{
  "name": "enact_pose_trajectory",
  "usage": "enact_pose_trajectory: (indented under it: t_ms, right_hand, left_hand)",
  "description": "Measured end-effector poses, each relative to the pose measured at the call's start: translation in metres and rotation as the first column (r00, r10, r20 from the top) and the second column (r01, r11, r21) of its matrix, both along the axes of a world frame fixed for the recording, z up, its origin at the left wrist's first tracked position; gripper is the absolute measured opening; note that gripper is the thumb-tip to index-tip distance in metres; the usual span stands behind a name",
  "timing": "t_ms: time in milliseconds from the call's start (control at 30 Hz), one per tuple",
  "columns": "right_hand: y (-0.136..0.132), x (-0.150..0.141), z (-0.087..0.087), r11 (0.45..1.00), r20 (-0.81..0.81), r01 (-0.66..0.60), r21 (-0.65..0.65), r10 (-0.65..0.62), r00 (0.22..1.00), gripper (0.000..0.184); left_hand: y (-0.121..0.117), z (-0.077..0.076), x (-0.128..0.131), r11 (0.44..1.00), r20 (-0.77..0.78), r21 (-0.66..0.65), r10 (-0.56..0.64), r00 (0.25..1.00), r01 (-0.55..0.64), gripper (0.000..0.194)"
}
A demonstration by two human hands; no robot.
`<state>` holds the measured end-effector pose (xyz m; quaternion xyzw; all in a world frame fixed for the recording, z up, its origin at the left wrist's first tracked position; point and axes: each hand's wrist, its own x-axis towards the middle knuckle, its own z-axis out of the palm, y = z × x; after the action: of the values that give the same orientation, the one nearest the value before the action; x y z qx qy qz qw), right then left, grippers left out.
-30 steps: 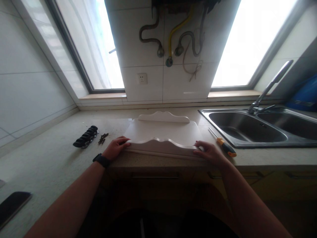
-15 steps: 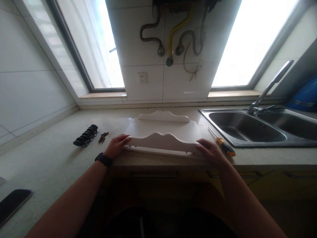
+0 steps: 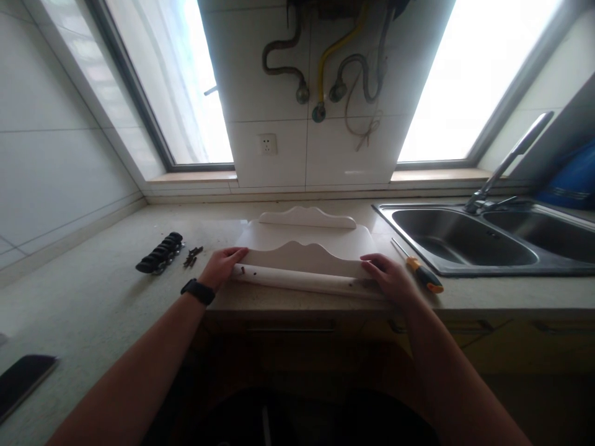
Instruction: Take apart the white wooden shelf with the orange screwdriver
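Note:
A white wavy-edged panel (image 3: 302,259) stands at the near side of a flat white board (image 3: 297,235) on the counter. My left hand (image 3: 226,263) grips its left end, fingers closed over the top edge. At the opposite end my right hand (image 3: 387,274) is closed on the same panel. Along the near edge, in front of the panel, runs a white strip (image 3: 297,280) with a few small dark holes. A second wavy panel (image 3: 307,218) stands upright along the board's far edge. The panel's lower edge is hard to make out.
Left of the board lie a small pile of screws (image 3: 193,256) and a row of black knob-like parts (image 3: 160,253). A yellow-and-black screwdriver (image 3: 424,275) lies by the steel sink (image 3: 450,272) on the right. A dark flat object (image 3: 25,381) rests at lower left.
Both hands have shifted slightly inward and up with the near panel. The gap beneath it has closed, and more of the front strip's holed face shows.

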<state>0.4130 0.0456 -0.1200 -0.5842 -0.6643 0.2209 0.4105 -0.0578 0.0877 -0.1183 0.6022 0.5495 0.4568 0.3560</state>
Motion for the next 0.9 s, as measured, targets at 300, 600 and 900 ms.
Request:
enact_pose_trajectory:
  t_ms: [300, 600, 900]
  right_hand:
    - [0.006, -0.001, -0.008, 0.998, 0.017, 0.052, 0.025, -0.052, 0.998, 0.038]
    - [0.007, 0.006, -0.013, 0.996, -0.047, 0.064, 0.062, -0.062, 0.997, 0.041]
    - [-0.001, 0.003, -0.008, 0.996, -0.031, 0.085, 0.039, -0.084, 0.996, 0.042]
  left_hand:
    - [0.006, -0.001, -0.003, 0.996, -0.127, 0.064, 0.064, 0.99, -0.056, 0.049]
    - [0.015, -0.017, -0.016, 0.989, -0.072, 0.116, 0.106, 0.992, -0.097, 0.053]
    - [0.008, -0.014, -0.019, 0.978, -0.217, 0.198, 0.107, 0.97, -0.064, 0.055]
